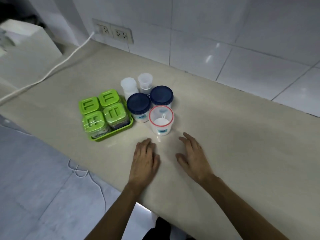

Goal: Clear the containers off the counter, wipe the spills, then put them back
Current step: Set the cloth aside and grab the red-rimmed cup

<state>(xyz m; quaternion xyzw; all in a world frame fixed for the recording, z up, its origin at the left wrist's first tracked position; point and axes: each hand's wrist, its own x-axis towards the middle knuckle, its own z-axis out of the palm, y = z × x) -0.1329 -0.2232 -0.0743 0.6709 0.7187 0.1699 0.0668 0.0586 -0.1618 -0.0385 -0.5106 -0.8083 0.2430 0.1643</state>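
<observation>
Both forearms are seen entering from the bottom of the frame. The left hand (145, 158) and the right hand (194, 157) are held palm-down, fingers spread, empty, apart from each other, low over the beige stone-look counter (233, 144); contact with the surface cannot be confirmed.

Just beyond the fingertips, at frame centre, the clear plastic tub with the red-rimmed lid (161, 120) is noted, white powder and a small scoop visible inside. Behind it two clear jars with dark blue screw lids (138, 103) (161, 95) are set side by side, the left one just beside the green plastic tray (113, 133). Further back, toward the white tiled wall (225, 40), two small translucent white cups (129, 86) (145, 82) are placed. Four square canisters with bright green lids (102, 111) are held in the tray, centre-left.

Judged status: clearing not yet begun; all containers are on the counter. Faint glossy smears are seen near the tray's front edge and in front of the tub.

Handling notes: the tub, being nearest, is best taken first, gripped around the body from both sides and kept upright, since lid seating cannot be verified. The four canisters are best moved as one unit by lifting the tray level from two sides. A white cable (57, 64) at upper left, running from the wall socket (113, 32), is to be avoided.
</observation>
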